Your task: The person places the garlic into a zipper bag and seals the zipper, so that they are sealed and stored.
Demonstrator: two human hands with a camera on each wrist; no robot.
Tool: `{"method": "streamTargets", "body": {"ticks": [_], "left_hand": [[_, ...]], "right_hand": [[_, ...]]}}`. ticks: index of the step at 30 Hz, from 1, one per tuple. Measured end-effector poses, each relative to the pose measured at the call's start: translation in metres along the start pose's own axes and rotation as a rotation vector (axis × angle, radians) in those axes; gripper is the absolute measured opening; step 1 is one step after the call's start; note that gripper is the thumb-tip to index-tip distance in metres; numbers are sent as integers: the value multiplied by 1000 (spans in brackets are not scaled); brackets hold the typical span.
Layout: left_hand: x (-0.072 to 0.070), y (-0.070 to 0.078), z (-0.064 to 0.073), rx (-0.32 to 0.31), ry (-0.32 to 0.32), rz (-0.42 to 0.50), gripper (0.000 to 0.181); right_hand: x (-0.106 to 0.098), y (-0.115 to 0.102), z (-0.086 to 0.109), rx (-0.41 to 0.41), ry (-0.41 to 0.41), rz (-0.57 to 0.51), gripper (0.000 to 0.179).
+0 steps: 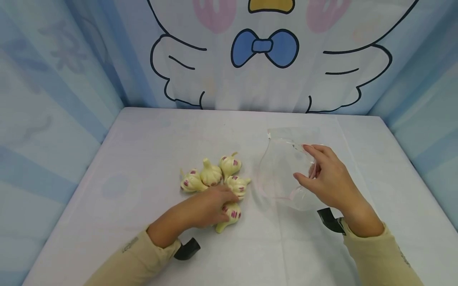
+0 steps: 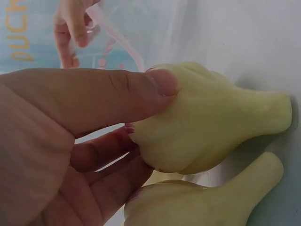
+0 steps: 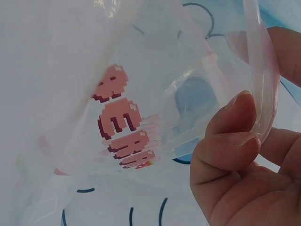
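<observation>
My left hand (image 1: pixel 207 206) pinches the nearest garlic bulb (image 1: pixel 233 213) between thumb and fingers. In the left wrist view the thumb lies on top of this pale, purple-flecked bulb (image 2: pixel 202 117), its stem pointing away. A second bulb (image 2: pixel 174 205) sits just beside it. More garlic bulbs (image 1: pixel 211 174) are clustered beyond the hand. To the right, my right hand (image 1: pixel 327 178) grips the edge of a clear plastic bag (image 1: pixel 277 169), whose mouth gapes toward the garlic. In the right wrist view, fingers hold the bag's pinkish rim (image 3: pixel 263 80); pink pixel-style letters (image 3: pixel 124 120) mark its side.
A white cloth covers the table (image 1: pixel 143 139). Behind it hangs a curtain (image 1: pixel 264 87) printed with a cartoon figure and blue bow, and blue patterned curtains (image 1: pixel 53 119) flank both sides. Black wrist mounts (image 1: pixel 187 249) stick out near the sleeves.
</observation>
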State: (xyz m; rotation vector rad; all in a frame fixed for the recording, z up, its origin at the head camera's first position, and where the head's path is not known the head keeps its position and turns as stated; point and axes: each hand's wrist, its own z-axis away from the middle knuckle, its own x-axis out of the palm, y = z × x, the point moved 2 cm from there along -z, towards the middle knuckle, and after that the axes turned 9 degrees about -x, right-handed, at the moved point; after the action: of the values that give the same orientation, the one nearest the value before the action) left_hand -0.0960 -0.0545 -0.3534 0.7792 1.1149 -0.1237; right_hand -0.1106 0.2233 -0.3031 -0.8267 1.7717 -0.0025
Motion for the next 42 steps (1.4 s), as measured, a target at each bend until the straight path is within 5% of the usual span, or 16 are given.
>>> {"method": "streamTargets", "body": {"ticks": [11, 18, 23, 31, 42], "left_hand": [[-1, 1, -1, 20, 3, -5, 31], [-10, 2, 1, 44, 41, 80, 28], [-20, 1, 1, 73, 99, 154, 28], [-32, 3, -2, 32, 172, 210, 33], [-39, 13, -18, 3, 345, 417, 34]], "right_hand": [[0, 0, 2, 2, 1, 9, 67], [0, 1, 2, 10, -1, 8, 67], [1, 0, 2, 27, -11, 7, 67], [3, -1, 2, 35, -23, 10, 67], [4, -4, 3, 52, -32, 19, 68]]}}
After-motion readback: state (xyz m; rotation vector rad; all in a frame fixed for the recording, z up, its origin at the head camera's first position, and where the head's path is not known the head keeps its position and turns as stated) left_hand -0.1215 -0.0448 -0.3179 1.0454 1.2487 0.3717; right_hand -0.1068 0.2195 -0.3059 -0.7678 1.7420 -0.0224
